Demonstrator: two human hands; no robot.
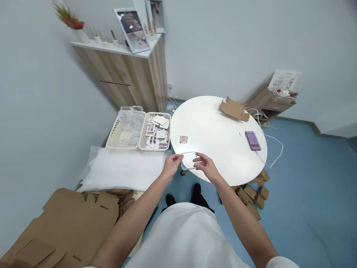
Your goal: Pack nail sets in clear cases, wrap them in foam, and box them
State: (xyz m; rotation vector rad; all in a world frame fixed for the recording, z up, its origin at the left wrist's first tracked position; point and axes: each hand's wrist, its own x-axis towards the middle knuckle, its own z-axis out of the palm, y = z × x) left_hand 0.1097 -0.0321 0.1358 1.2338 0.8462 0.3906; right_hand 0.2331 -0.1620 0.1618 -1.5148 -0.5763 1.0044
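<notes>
Between both hands, at the near edge of the round white table (212,130), I hold a clear plastic case (189,160). My left hand (173,165) pinches its left side. The fingers of my right hand (205,165) are curled at its right side. Just beyond the case lies a small card of pinkish pieces (183,139) on the tabletop; it looks like a set of press-on nails. To the left, a white basket (142,143) is filled with similar cards, and another basket (111,139) holds clear plastic cases (131,121).
A flattened cardboard box (234,109) and a purple pixelated object (253,141) with a cable lie on the table. White foam sheets (125,169) and flat cardboard (69,227) are at left. Small brown boxes (251,193) sit on the floor. A wooden cabinet (134,74) stands behind.
</notes>
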